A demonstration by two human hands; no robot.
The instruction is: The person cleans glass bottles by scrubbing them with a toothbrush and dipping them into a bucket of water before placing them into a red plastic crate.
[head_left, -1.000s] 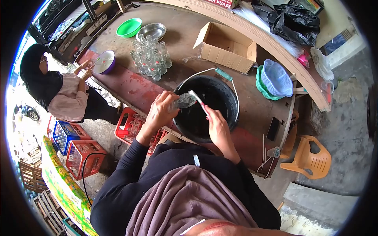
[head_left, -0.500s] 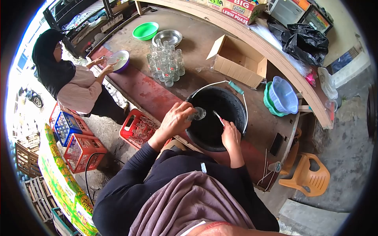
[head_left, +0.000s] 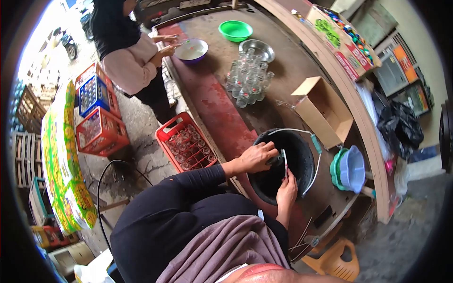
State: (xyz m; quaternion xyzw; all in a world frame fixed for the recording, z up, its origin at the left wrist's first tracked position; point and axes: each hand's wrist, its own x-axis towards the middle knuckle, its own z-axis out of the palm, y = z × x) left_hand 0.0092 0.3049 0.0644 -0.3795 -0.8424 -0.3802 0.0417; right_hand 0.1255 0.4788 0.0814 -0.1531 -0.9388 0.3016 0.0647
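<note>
My left hand point(head_left: 258, 158) is closed around a clear glass bottle point(head_left: 275, 159) over the left part of a black bucket point(head_left: 307, 173). Only the bottle's end shows past my fingers. In my right hand point(head_left: 287, 191) is a slim white-and-red tool point(head_left: 285, 164), pinched and pointing away from me, close beside the bottle. Its exact kind is too small to make out. The bucket's inside is dark, and its wire handle with a teal grip point(head_left: 315, 143) leans to the right.
Beyond the bucket stand clustered glass bottles point(head_left: 247, 80), a metal basin point(head_left: 264, 47) and a green basin point(head_left: 235, 29). An open carton point(head_left: 325, 113) and plastic baskets point(head_left: 353, 170) are right. A red crate of bottles point(head_left: 175, 129) sits left. Another person point(head_left: 127, 66) works at a bowl point(head_left: 191, 51).
My view has turned left, so the table appears shifted right. The tool now stands more upright and nearer the bottle. Both hands keep their hold.
</note>
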